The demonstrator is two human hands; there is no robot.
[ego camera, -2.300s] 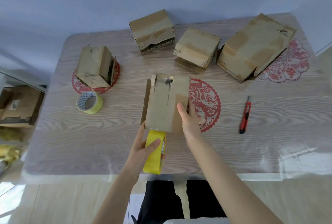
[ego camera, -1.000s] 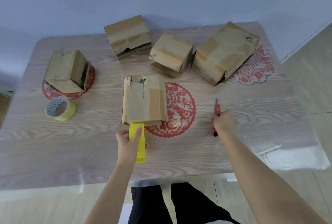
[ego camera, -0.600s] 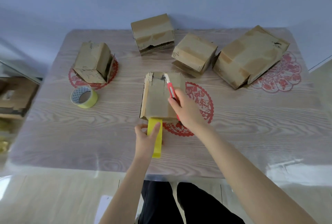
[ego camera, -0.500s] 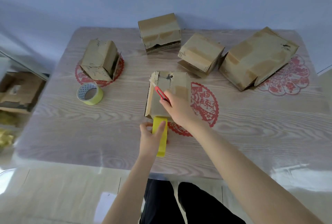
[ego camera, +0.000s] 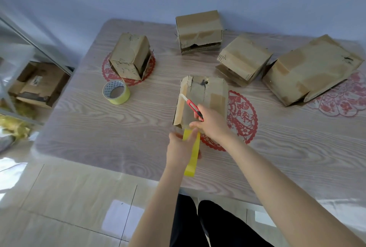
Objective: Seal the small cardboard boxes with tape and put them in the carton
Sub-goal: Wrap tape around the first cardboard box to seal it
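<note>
While over box (ego camera: 206, 92), right hand (ego camera: 212, 123) curled round cutter (ego camera: 192, 106), left hand (ego camera: 178, 148) round tape (ego camera: 191, 160).

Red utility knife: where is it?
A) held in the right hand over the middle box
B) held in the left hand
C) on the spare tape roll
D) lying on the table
A: the right hand grips the red utility knife above the middle box.

Both forearms (ego camera: 158, 207) are bare right up to the frame edge, left hand (ego camera: 179, 147) and right hand (ego camera: 213, 123) uncovered too. Down at six o'clock, black trousers (ego camera: 217, 225), plain dark fabric on both legs.
</note>
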